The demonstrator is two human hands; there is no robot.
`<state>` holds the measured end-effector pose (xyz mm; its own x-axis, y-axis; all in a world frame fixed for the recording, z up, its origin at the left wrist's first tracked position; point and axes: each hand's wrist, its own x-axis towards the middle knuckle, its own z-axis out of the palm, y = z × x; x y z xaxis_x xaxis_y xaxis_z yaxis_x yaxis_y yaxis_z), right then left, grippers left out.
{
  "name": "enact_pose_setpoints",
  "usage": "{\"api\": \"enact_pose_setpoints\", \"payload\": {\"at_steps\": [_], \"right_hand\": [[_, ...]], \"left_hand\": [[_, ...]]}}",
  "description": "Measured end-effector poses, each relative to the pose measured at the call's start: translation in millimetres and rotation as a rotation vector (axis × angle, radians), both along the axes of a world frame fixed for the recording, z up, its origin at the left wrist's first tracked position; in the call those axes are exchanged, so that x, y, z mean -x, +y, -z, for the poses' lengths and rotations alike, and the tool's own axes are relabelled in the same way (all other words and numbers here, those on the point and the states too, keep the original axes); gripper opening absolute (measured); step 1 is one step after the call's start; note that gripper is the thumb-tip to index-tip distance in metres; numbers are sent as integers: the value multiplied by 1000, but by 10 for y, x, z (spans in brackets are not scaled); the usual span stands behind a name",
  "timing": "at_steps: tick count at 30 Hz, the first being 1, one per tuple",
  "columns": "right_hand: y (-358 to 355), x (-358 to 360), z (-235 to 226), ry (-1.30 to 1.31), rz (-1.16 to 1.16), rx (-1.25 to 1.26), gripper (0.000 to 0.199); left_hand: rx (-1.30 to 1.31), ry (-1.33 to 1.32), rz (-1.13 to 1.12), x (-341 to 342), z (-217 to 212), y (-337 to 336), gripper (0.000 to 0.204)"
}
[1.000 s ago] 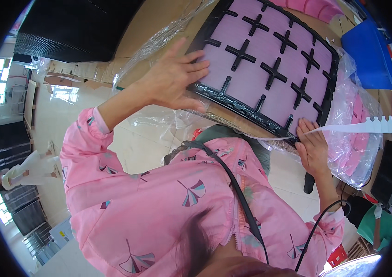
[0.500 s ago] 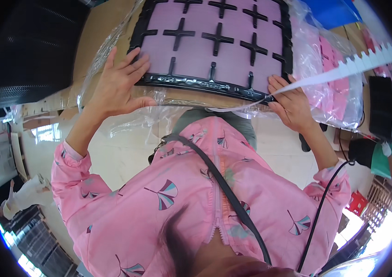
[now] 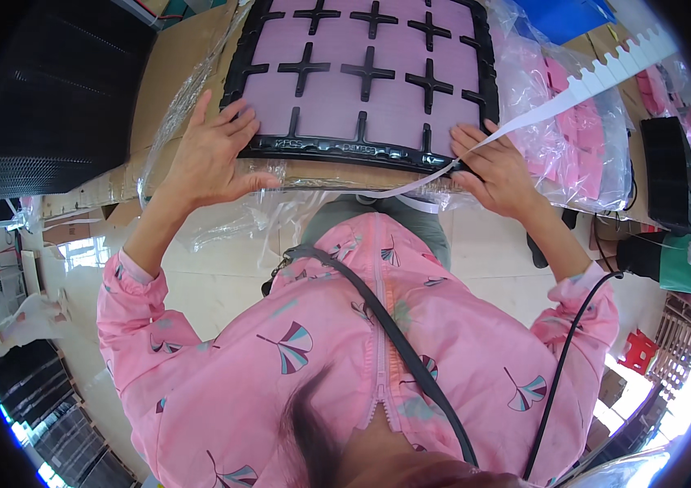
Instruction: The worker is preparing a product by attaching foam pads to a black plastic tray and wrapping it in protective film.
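Observation:
A black plastic tray (image 3: 370, 73) with raised cross-shaped ribs lies in front of me, pinkish-purple sheet material (image 3: 332, 104) showing between the ribs. My left hand (image 3: 217, 156) is open, its fingertips against the tray's near left corner and its thumb stretched along the table edge. At the near right corner, my right hand (image 3: 498, 171) rests with fingers extended over the rim and its thumb apart from them. A white strip with a notched edge (image 3: 577, 96) crosses that hand's fingers and hangs down past the near edge. Whether those fingers pinch it is unclear.
Clear plastic film (image 3: 174, 130) lies along the table's left side, near a black perforated panel (image 3: 61, 98). To the right are plastic-wrapped pink pieces (image 3: 577, 150) and a blue container (image 3: 565, 18). A black cable (image 3: 561, 366) runs by my right arm.
The tray has shifted slightly left in view, its near edge now more level. My right hand has moved left with it, while my left hand stays almost in place.

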<state>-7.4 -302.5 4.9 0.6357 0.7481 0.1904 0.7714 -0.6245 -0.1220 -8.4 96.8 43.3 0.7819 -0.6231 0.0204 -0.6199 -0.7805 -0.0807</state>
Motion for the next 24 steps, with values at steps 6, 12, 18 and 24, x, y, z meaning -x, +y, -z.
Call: {"api": "enact_pose_setpoints", "payload": {"at_steps": [6, 12, 18, 24], "right_hand": [[-276, 163, -3, 21, 105, -69, 39], [-118, 203, 160, 20, 321, -354, 45], [-151, 196, 209, 52, 243, -407, 41], [-84, 260, 198, -15, 283, -404, 30]], "left_hand": [[113, -39, -29, 151, 41, 108, 67], [369, -65, 18, 140, 232, -388, 57], [461, -53, 149, 95, 426, -889, 52], [566, -159, 190, 17, 496, -989, 40]]}}
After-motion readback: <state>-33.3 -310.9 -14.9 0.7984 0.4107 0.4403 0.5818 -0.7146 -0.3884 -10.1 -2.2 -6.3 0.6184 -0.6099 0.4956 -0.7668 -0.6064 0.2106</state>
